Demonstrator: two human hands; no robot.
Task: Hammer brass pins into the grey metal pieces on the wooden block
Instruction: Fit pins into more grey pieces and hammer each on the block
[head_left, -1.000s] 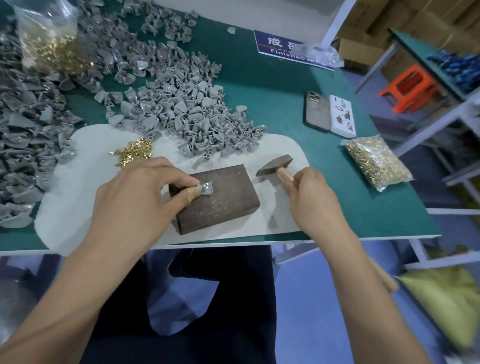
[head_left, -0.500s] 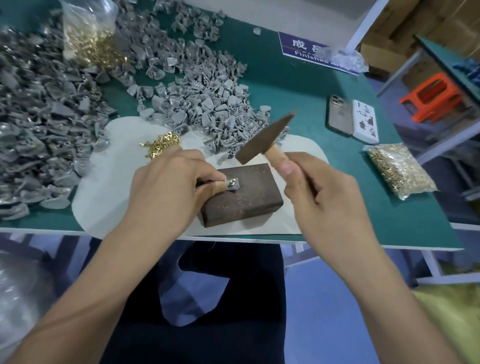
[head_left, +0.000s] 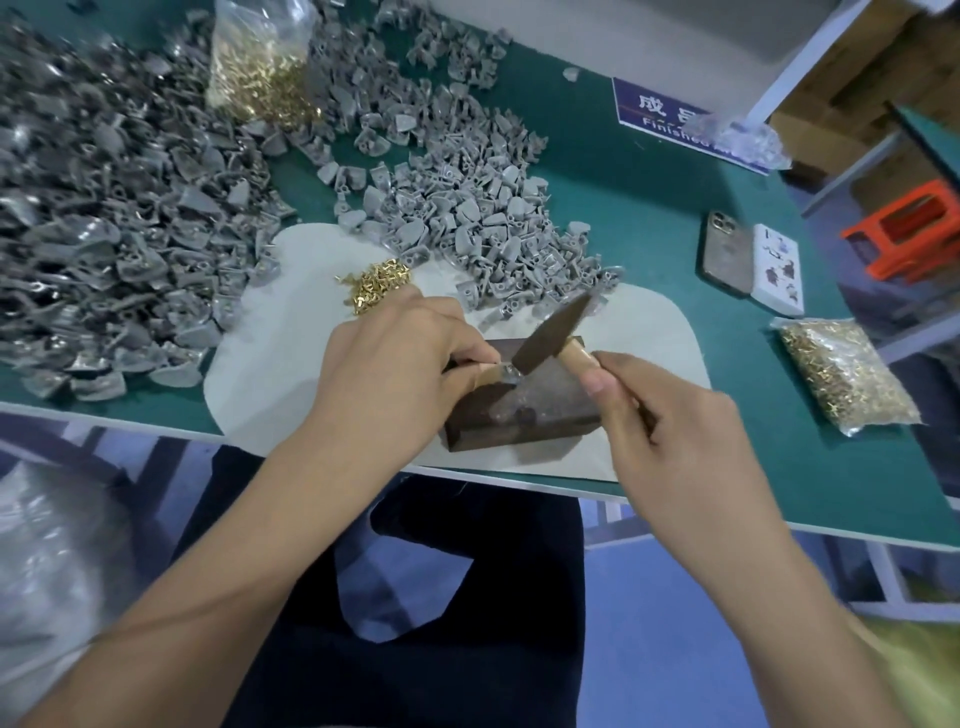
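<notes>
Progress: mid-batch. Left hand (head_left: 395, 364) pinches one grey piece (head_left: 506, 371) on the wooden block (head_left: 540, 410), desk centre. Right hand's (head_left: 670, 415) grip is wrapped round the hammer (head_left: 553, 332); its head is at the piece. Loose brass pins (head_left: 376, 283) at 11 o'clock of the block; grey heaps (head_left: 467, 218) at 12, finished or not unclear. Versus half a second ago: hammer lower, nearly striking.

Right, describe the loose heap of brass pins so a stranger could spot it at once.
Start at the pale mat on the green table. At its far edge, just beyond the left hand, lies the loose heap of brass pins. Unlike the two other lots of pins, it sits bare, not in a clear bag.
</notes>
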